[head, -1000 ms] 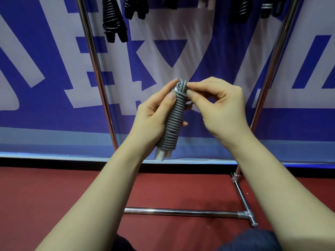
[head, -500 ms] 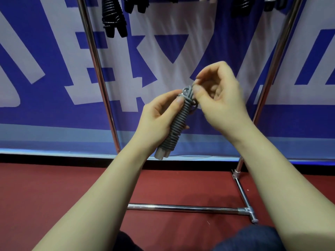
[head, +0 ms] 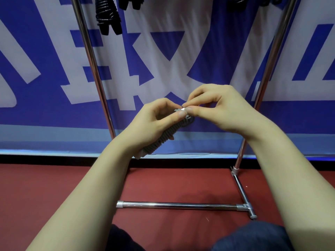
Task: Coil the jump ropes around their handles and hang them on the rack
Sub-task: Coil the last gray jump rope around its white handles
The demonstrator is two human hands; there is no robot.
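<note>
A blue banner (head: pixel 54 113) printed with large white characters fills the far wall from left to right. Along its lower edge runs a paler blue band (head: pixel 45 134), then a thin bright line, then a black strip (head: pixel 54 159) where the wall meets the ground. The floor (head: pixel 45 187) is dark red and matte, reaching from the wall to the near edge. A chrome rack (head: pixel 94 69) stands in front of the banner, with one slim post left of centre and one to the right. Its base bar (head: pixel 179 205) lies across the floor, joined at the right to a foot (head: pixel 242 189) running from far to near. Light glints softly on the metal.
</note>
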